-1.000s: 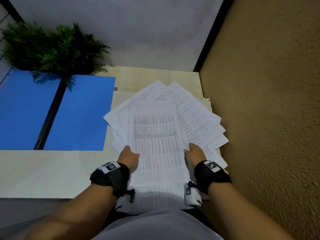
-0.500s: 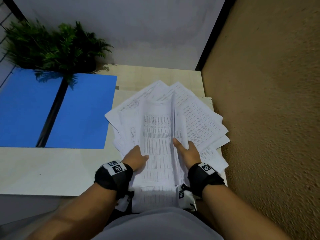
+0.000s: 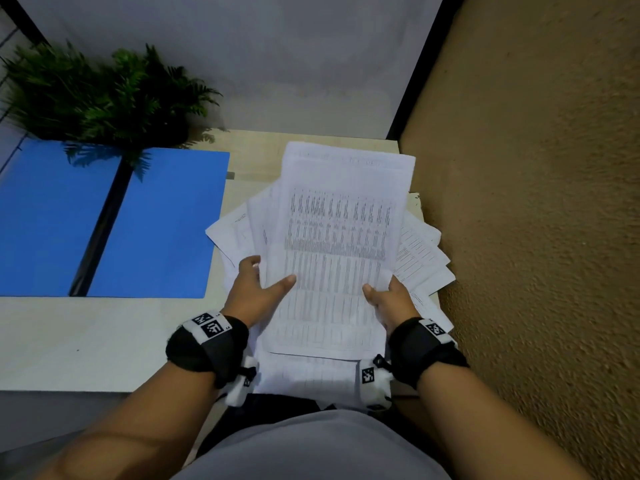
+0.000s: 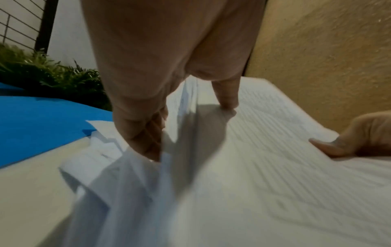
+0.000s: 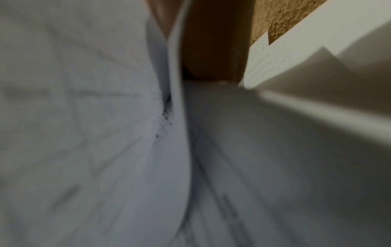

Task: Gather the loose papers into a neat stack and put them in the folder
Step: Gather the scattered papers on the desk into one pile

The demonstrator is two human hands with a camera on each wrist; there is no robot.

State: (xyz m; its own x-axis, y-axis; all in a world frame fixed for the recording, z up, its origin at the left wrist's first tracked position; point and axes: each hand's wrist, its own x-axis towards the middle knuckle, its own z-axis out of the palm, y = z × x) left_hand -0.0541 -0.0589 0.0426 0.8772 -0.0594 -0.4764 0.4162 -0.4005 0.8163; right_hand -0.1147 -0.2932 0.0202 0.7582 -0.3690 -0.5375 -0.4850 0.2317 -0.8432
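A bundle of printed white papers (image 3: pixel 339 237) is raised and tilted over the desk, held at both side edges. My left hand (image 3: pixel 266 275) grips its left edge, thumb on top and fingers underneath; the left wrist view shows the left thumb (image 4: pixel 226 98) pressing the sheet. My right hand (image 3: pixel 384 292) grips the right edge, its thumb on the page. More loose sheets (image 3: pixel 422 258) lie fanned out beneath, poking out on both sides. The blue folder (image 3: pixel 156 220) lies open and flat to the left. The right wrist view shows only blurred papers (image 5: pixel 84 117).
A green fern (image 3: pixel 104 98) stands behind the folder at the back left. A rough brown wall (image 3: pixel 536 202) runs close along the desk's right edge, and a white wall closes the back. The pale desk (image 3: pixel 86 341) extends in front of the folder.
Both hands slid in from the sides of the spread papers, took hold of a bundle and raised it. The top sheets now sit squared instead of fanned.
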